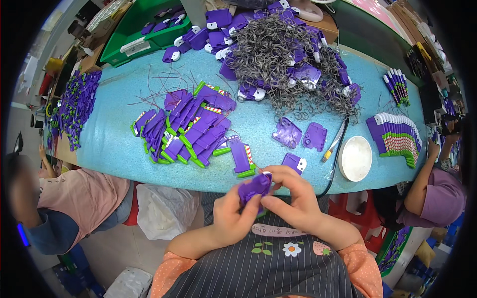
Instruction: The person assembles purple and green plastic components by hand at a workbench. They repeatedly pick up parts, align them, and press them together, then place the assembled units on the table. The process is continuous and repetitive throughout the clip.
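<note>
Close to my body, just past the table's near edge, I hold a purple plastic part (pixel 254 189) with a white tip and a bit of green below. My left hand (pixel 229 214) is closed round its left side, thumb on its face. The fingers of my right hand (pixel 297 201) are bent and pinch at its right edge; whether a small piece sits between them is hidden. Just beyond lie a purple-and-white part (pixel 294 163) and a purple wing with a green end and red-striped strip (pixel 241 155). More such wings with thin wires form a pile (pixel 191 131).
At the back rises a heap of grey coiled wire rings (pixel 268 49) over purple-and-white parts. A white round dish (pixel 355 158), a yellow-handled knife (pixel 334 144) and a black cable lie right. Stacked wings (pixel 395 136) stand farther right. A green bin (pixel 131 42) is back left. People sit both sides.
</note>
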The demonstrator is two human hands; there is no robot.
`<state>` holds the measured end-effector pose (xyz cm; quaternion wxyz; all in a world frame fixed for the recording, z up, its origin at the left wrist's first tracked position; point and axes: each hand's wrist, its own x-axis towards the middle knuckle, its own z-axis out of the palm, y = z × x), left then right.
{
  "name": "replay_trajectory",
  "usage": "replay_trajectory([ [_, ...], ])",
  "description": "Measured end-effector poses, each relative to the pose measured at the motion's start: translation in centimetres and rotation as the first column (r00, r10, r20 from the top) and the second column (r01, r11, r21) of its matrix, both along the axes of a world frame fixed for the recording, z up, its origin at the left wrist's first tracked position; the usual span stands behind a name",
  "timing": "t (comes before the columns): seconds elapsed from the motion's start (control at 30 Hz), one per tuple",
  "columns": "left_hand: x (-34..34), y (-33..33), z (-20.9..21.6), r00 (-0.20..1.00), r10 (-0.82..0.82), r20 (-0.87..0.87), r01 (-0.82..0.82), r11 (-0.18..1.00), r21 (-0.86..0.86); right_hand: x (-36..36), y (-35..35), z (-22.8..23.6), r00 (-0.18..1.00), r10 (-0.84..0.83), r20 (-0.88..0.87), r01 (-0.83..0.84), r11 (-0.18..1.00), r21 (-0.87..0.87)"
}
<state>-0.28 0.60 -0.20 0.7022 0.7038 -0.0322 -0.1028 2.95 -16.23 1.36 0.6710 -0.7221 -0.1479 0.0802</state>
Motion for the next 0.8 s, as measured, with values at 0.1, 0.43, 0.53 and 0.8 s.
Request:
replay_trajectory([
  [0.1,1.0,-0.2,0.6,0.886,-0.089,0.456,-0.111,0.913,0.394,0.1,0.0,-1.1,0.989,-0.054,0.141,0.066,0.995,-0.078],
  [0.43,0.5,-1.0,-0.4,0.991,0.068,0.111,-0.061,0.996,-0.069,-0.5,0.7,-1.1,0.985,-0.111,0.134,0.129,0.982,-0.135],
  [0.53,0.5,-0.7,-0.2,0.999,-0.039,-0.031,0.03,0.971,-0.237,0.9,-1.1,-0.1,0.993,0.073,0.098,-0.047,0.968,-0.248],
  [0.8,0.6,1.1,1.1,0.888,-0.338,-0.313,0.282,0.936,-0.211,3.1,-3.7,0.9,0.961,-0.042,0.273,0.175,0.857,-0.485],
])
